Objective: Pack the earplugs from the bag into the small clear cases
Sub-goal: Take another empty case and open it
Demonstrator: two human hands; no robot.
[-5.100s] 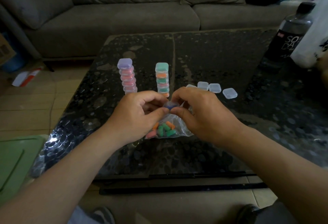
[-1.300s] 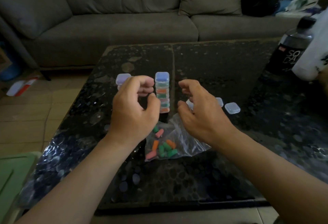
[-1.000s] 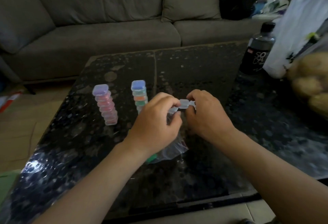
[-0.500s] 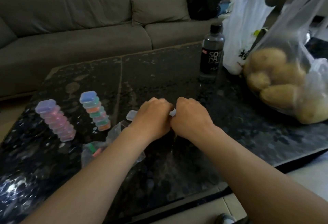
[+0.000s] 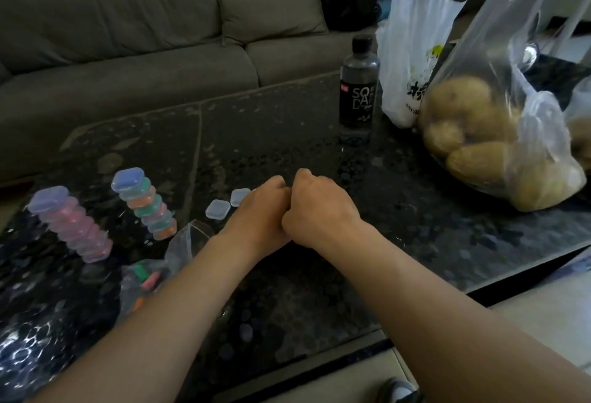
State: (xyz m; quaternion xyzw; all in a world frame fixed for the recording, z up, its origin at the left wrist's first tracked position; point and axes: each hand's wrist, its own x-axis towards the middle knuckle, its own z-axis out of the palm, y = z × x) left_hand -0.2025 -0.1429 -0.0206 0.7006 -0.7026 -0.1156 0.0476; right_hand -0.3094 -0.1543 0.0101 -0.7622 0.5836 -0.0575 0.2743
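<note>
You are pressing your curled left hand and right hand together, right of the bag; I cannot tell whether they are gripping anything.

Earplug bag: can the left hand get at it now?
Probably yes: the earplug bag lies beside that forearm, nothing between, though the left hand is curled against the right hand.

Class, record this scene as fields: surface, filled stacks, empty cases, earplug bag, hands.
Surface: dark speckled table
Filled stacks: pink stack of small clear cases; green-and-orange stack of cases
Empty cases: two loose clear cases beside left hand
Earplug bag: clear plastic bag of coloured earplugs, partly behind left forearm
Hands: left and right hand touching, fingers curled; grip contents hidden
</note>
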